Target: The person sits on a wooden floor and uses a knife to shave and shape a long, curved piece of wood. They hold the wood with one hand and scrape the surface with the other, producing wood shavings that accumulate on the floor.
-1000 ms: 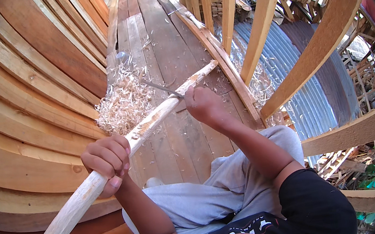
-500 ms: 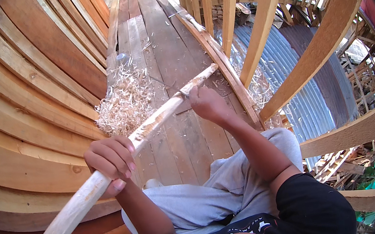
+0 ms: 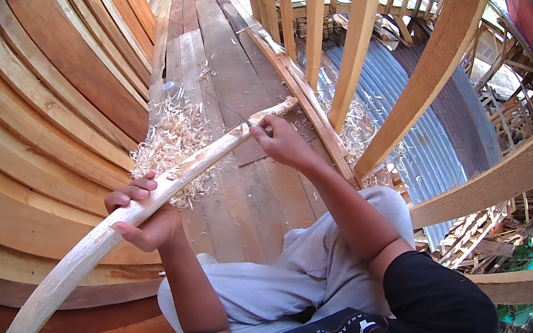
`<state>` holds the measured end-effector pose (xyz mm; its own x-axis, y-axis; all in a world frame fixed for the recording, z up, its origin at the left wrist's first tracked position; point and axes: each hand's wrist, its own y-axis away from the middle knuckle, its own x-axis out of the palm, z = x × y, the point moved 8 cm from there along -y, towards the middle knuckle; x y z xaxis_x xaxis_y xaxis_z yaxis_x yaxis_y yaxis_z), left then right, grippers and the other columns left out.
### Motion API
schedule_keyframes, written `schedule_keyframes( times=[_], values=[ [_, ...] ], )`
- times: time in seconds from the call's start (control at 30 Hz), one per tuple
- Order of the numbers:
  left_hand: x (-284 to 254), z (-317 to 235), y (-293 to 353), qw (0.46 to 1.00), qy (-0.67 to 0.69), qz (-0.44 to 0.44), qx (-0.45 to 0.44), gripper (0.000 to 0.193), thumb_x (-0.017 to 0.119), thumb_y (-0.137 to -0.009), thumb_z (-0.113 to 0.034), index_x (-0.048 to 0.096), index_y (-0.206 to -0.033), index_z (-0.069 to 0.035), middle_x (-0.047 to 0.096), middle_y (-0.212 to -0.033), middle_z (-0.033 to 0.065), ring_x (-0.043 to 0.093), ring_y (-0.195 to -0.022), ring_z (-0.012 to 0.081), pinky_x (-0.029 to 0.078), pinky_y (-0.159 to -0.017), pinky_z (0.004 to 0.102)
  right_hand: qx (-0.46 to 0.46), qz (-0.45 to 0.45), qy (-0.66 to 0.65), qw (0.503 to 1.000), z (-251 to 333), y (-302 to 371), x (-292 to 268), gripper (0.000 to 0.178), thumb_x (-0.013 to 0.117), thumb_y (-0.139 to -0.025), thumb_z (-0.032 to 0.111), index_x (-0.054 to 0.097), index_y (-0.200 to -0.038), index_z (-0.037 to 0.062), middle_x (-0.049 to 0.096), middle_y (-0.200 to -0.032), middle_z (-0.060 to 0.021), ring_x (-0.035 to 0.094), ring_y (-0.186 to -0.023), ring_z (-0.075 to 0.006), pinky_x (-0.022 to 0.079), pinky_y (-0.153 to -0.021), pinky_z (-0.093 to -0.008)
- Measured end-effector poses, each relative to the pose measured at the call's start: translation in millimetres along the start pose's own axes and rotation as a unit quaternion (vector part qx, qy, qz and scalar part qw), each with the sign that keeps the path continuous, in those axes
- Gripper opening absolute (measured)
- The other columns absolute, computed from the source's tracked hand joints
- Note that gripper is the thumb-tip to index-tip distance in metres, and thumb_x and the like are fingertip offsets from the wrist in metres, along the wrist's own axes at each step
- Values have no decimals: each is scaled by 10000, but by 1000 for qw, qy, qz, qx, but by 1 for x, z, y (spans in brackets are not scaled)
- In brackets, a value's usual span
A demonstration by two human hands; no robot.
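Note:
A long, pale, peeled wooden pole (image 3: 74,268) runs slantwise in front of me, from the lower left up to the wooden rail on the right. My left hand (image 3: 150,221) cradles it from below, fingers over the far side and thumb on the near side. Near the pole's far end, my right hand (image 3: 278,139) grips a knife; its handle is hidden in the fist. The thin, dark knife blade (image 3: 237,114) sticks out to the upper left, crossing the pole. Rough, darker patches mark the pole's upper stretch.
Curled wood shavings (image 3: 171,132) lie heaped on the plank floor (image 3: 225,57), with a small clear container (image 3: 169,89) beside them. A board wall (image 3: 32,177) rises at the left. On the right, wooden balusters (image 3: 357,40) stand above a corrugated metal roof (image 3: 403,128).
The left hand has turned from over the pole to under it, lower on its near side. The right hand has shifted slightly, and the knife blade now points up and away.

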<state>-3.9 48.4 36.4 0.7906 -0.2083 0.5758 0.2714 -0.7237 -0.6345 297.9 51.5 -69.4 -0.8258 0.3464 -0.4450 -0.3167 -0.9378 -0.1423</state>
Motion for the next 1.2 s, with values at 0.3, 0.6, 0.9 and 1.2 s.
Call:
schedule_keyframes(
  times=[0.3,0.6,0.9,1.2],
  values=[
    [13,-2,-1,997,59,3,-52,252,504,-805,-356,434,-761,-117,447,-672,56,491,-660,203,428,-727,419,119,8,-64,991,-40,7,11,444,422,-1000,317,640,-799,-13,630,-745,-175,623,-741,-259,462,-726,-393],
    [13,-2,-1,996,66,34,-49,251,516,-797,-349,428,-750,-119,437,-647,44,486,-628,193,417,-697,395,49,6,68,996,14,16,9,633,430,-971,504,568,-603,8,507,-522,-126,511,-486,-259,385,-504,-426],
    [28,-5,-1,993,69,86,-33,273,511,-818,-365,432,-758,-110,460,-637,54,500,-609,195,422,-681,393,146,43,-52,987,-29,-2,17,658,437,-918,605,555,-585,50,520,-512,-101,526,-473,-244,411,-490,-413],
    [27,-1,-2,989,77,120,-32,256,497,-829,-342,431,-764,-103,474,-627,54,486,-582,184,421,-664,395,335,191,-479,788,-38,10,16,590,422,-921,650,295,-585,182,203,-475,74,135,-370,-63,71,-366,-258]
  ],
)
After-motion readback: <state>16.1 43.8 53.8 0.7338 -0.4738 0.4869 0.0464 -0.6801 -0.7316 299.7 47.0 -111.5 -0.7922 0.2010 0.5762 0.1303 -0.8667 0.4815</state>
